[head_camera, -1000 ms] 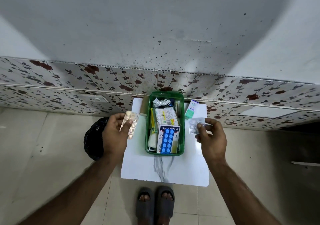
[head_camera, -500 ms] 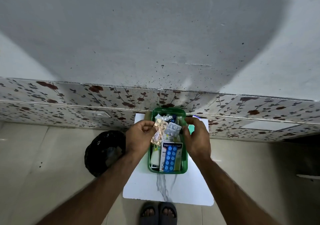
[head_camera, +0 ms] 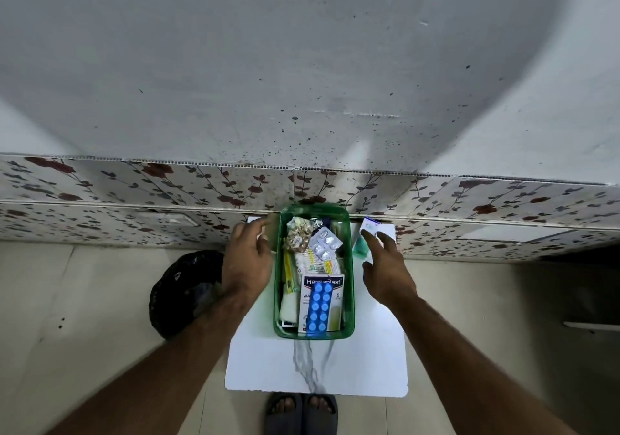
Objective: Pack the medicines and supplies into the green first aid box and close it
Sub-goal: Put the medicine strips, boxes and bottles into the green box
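The green first aid box (head_camera: 350, 287) stands open on a small white marble-look table (head_camera: 315, 371). Inside lie a blue pill strip (head_camera: 318, 307) on a Hansaplast carton (head_camera: 332, 283), a silver blister pack (head_camera: 324, 242), a beige tablet strip (head_camera: 298, 236) and other packets. My left hand (head_camera: 246, 253) hovers beside the box's left wall, fingers apart and holding nothing. My right hand (head_camera: 385, 267) is to the right of the box, fingers spread, reaching toward a small white and green carton (head_camera: 367, 233) at the table's far right corner.
A black bag (head_camera: 183, 293) sits on the floor left of the table. A floral-tiled wall band (head_camera: 134, 199) runs just behind the table. My feet in dark sandals (head_camera: 302, 413) are at the table's near edge.
Both hands dropped their blister strips into the box and pulled out to its sides. The right hand has moved toward the small carton.
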